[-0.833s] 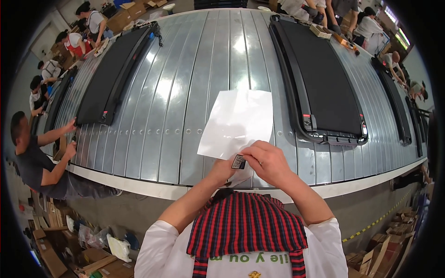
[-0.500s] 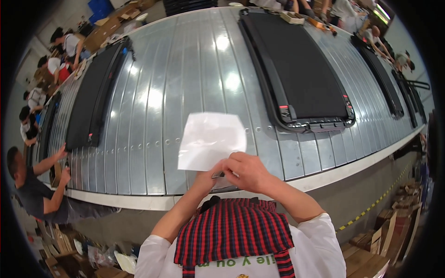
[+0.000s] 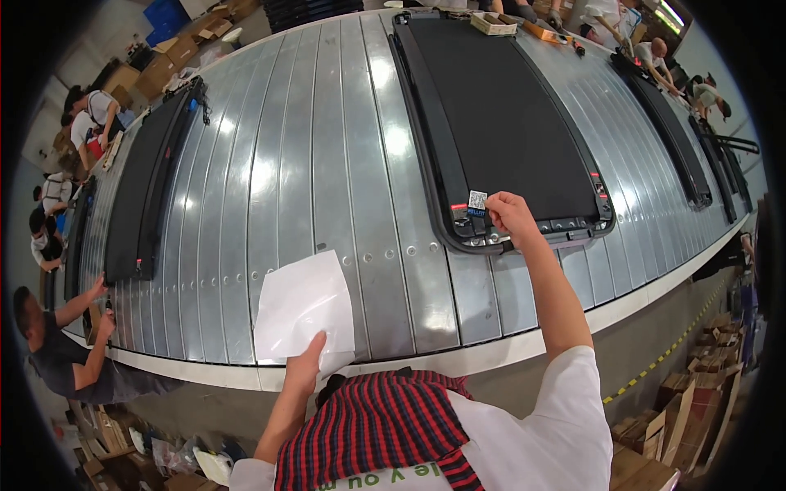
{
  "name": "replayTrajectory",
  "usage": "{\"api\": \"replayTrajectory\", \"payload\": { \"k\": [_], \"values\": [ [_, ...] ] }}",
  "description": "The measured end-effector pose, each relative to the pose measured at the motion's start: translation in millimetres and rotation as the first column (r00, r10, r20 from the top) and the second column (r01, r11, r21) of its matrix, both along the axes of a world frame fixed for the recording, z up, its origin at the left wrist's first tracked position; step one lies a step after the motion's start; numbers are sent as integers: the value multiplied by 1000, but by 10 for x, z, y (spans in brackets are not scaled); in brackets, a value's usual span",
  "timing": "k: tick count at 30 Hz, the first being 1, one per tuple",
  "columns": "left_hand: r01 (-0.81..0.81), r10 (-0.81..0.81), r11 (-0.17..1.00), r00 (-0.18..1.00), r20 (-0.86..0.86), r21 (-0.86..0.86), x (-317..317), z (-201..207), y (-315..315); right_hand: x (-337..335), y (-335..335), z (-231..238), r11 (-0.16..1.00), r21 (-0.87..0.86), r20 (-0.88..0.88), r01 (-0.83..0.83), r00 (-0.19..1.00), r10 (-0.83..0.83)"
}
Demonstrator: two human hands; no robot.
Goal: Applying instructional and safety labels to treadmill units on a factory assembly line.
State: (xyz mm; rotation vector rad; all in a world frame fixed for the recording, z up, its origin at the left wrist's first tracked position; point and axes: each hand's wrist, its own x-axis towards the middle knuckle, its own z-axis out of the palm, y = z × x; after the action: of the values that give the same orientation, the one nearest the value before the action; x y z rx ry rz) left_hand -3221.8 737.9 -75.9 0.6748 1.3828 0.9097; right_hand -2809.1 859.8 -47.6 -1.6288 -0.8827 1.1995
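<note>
My left hand (image 3: 306, 360) grips a white sheet (image 3: 301, 299) by its lower edge, thumb on top, over the near edge of the metal conveyor (image 3: 377, 303). Out to the right, my right hand (image 3: 513, 218) pinches a small label (image 3: 477, 200) with a square black-and-white code and a dark lower strip. That label is over the near left corner of a large black framed panel (image 3: 524, 123). Whether it touches the panel I cannot tell. Red-marked tags (image 3: 458, 209) sit on the frame's near corners.
Another black panel (image 3: 143, 188) lies to the left, with a person (image 3: 70, 344) at its near end. More panels (image 3: 665, 131) lie at the right. A small tray (image 3: 494, 24) rests at the far end. Flattened cardboard (image 3: 688, 417) is stacked on the floor, lower right.
My hands have parted. The left has drawn the white sheet left and nearer; the right has reached forward and right to the panel's corner with the label in its fingers.
</note>
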Motion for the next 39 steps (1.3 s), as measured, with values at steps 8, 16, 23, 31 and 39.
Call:
{"api": "replayTrajectory", "payload": {
  "k": [8,16,23,31,39],
  "values": [
    [-45,47,999,997,-56,27,213,196,-32,260,674,-279,969,-168,-65,-184,982,175],
    [-65,64,998,997,-54,-15,368,177,159,275,873,-479,927,-253,-112,-278,960,257],
    [-92,89,996,991,-100,-16,382,102,175,275,905,-476,925,-262,-174,-276,956,236],
    [-125,123,992,989,-86,-17,350,119,57,233,879,-525,938,-266,-112,-225,973,202],
    [-246,248,969,965,-89,36,165,50,-159,183,889,-476,937,-281,-40,-208,978,205]
  ]
}}
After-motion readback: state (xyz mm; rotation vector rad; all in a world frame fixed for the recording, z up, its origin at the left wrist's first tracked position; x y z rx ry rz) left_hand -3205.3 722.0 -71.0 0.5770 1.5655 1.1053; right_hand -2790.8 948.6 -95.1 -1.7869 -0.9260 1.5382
